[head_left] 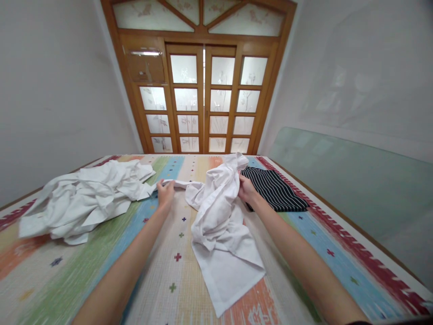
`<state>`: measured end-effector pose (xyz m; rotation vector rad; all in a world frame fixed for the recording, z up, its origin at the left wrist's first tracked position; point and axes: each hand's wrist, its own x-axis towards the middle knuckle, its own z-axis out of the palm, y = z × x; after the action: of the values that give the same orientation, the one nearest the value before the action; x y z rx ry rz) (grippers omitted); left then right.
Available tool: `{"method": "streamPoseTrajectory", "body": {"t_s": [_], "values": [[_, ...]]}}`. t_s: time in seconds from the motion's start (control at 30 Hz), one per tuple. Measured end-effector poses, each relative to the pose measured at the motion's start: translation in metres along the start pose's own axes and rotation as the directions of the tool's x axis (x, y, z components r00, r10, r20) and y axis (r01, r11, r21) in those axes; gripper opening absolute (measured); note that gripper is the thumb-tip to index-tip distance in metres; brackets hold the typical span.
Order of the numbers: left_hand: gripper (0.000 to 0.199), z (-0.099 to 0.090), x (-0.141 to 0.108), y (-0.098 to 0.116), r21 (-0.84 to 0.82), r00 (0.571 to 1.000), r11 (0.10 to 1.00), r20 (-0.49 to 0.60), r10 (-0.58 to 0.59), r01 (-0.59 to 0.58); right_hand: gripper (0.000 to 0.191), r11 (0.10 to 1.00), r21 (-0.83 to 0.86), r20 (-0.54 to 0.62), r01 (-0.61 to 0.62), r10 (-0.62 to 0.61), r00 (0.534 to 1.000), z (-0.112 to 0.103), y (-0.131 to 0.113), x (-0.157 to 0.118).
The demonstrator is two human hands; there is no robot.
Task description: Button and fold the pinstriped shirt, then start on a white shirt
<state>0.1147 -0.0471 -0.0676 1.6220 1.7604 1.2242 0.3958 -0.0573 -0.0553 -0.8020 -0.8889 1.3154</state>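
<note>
A crumpled white garment (219, 216) lies in the middle of the patterned cloth, its lower corner spread toward me and a narrow strip stretching left. My left hand (165, 193) is closed on the end of that strip. On the garment's upper right side, my right hand (246, 188) grips the bunched fabric, its fingertips partly hidden by it. Just right of this hand lies a black and white striped cloth (275, 189), flat and folded. A heap of white fabric (98, 194) sits at the left, close beside my left hand.
The colourful striped cloth (182, 271) covers the surface under everything. A pale green headboard-like panel (352, 180) runs along the right side. Wooden doors with glass panes (203, 99) stand beyond the far edge, between two plain walls.
</note>
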Motion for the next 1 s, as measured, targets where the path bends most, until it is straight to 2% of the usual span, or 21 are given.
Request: {"method": "streamPoseTrajectory", "body": {"t_s": [0.07,0.1,0.17,0.23,0.33,0.43,0.53,0.6,0.67,0.7,0.73,0.8,0.87,1.0], "values": [[0.048,0.01,-0.014,0.009,-0.13,0.999,0.992,0.042,0.008,-0.002,0.028,0.998,-0.046,0.048,-0.053,0.056,0.997,0.009,0.008,-0.002],[0.052,0.016,-0.021,0.015,-0.201,0.993,0.979,0.111,0.033,-0.01,0.032,0.994,-0.081,0.075,-0.078,0.085,0.994,0.014,0.012,-0.003],[0.059,0.024,-0.034,0.029,-0.348,0.946,0.937,0.3,0.127,-0.015,0.04,0.982,-0.153,0.135,-0.115,0.136,0.981,0.025,0.017,-0.006],[0.057,0.03,-0.044,0.04,-0.414,0.895,0.908,0.381,0.232,-0.059,0.049,0.975,-0.177,0.177,-0.132,0.164,0.97,0.034,0.018,-0.009],[0.056,0.033,-0.051,0.049,-0.396,0.894,0.899,0.31,0.322,-0.187,0.062,0.98,-0.123,0.225,-0.154,0.179,0.958,0.041,0.014,-0.014],[0.048,0.036,-0.053,0.049,-0.434,0.9,0.88,0.279,0.334,-0.192,0.056,0.974,-0.09,0.229,-0.208,0.224,0.947,0.04,0.009,-0.016],[0.036,0.04,-0.05,0.045,-0.456,0.96,0.886,0.202,0.195,-0.084,0.04,0.969,-0.086,0.154,-0.233,0.244,0.957,0.036,0.006,-0.017],[0.049,0.042,-0.049,0.042,-0.467,0.991,0.884,0.132,0.037,0.029,0.037,0.968,-0.074,0.134,-0.238,0.247,0.96,0.033,0.003,-0.019],[0.07,0.042,-0.049,0.039,-0.494,0.995,0.865,0.095,-0.043,0.085,0.04,0.962,-0.073,0.17,-0.263,0.272,0.947,0.031,-0.001,-0.022],[0.073,0.041,-0.048,0.038,-0.507,0.994,0.859,0.104,-0.027,0.076,0.043,0.958,-0.081,0.195,-0.277,0.288,0.938,0.03,-0.003,-0.023],[0.068,0.039,-0.048,0.036,-0.509,0.991,0.86,0.13,0.022,0.048,0.045,0.953,-0.096,0.221,-0.286,0.301,0.928,0.028,-0.005,-0.024],[0.043,0.036,-0.047,0.034,-0.477,0.969,0.878,0.199,0.148,-0.037,0.045,0.953,-0.142,0.255,-0.266,0.295,0.921,0.025,-0.006,-0.023],[0.026,0.033,-0.045,0.032,-0.432,0.952,0.893,0.203,0.228,-0.122,0.04,0.96,-0.199,0.233,-0.194,0.239,0.943,0.019,-0.003,-0.018],[0.019,0.025,-0.04,0.026,-0.453,0.975,0.865,-0.058,0.214,-0.217,0.037,0.937,-0.347,0.068,-0.045,0.073,0.995,0.001,0.005,-0.007]]}}
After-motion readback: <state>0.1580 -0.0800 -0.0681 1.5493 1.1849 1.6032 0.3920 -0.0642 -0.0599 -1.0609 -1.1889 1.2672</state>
